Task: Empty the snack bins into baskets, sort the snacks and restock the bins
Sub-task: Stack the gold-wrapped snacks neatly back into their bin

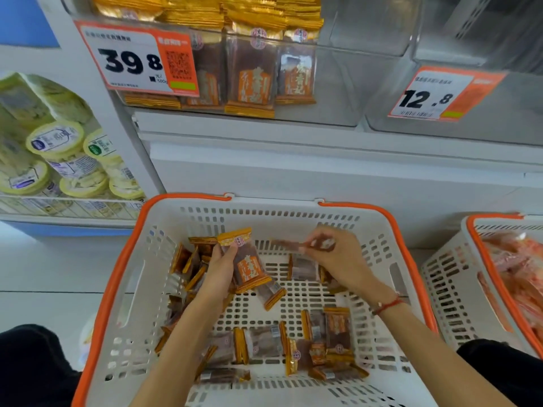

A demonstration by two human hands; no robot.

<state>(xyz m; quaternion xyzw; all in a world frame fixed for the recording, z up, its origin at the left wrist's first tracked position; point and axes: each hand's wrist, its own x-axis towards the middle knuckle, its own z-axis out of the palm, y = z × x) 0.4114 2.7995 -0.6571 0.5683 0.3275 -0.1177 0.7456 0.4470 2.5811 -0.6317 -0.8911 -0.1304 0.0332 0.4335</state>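
White perforated plastic basket with orange rim in the foreground, set below the shelf; both forearms reaching into it. Loose brown snack packets with orange-gold sealed ends scattered over the basket floor, most heaped along the left wall and near the front, a few apart in the middle.

Left hand: fingers curled round a stack of the same brown-and-orange packets, held tilted above the basket's left half, top packet face up with its orange label showing.

Right hand: fingertips pinching one brown packet, motion-blurred, raised above the basket floor near the back wall. Red cord bracelet on the right wrist.

Clear plastic shelf bin above, partly filled with matching packets standing on end toward its left side; white-and-orange price tag reading 39.8 fixed to its front. Neighbouring clear bin to the right bearing a tag reading 12.8; contents not discernible.

Second white basket with orange rim at the right edge, holding pinkish-red wrapped snacks. Round yellow-lidded tubs stacked on the shelf at far left.
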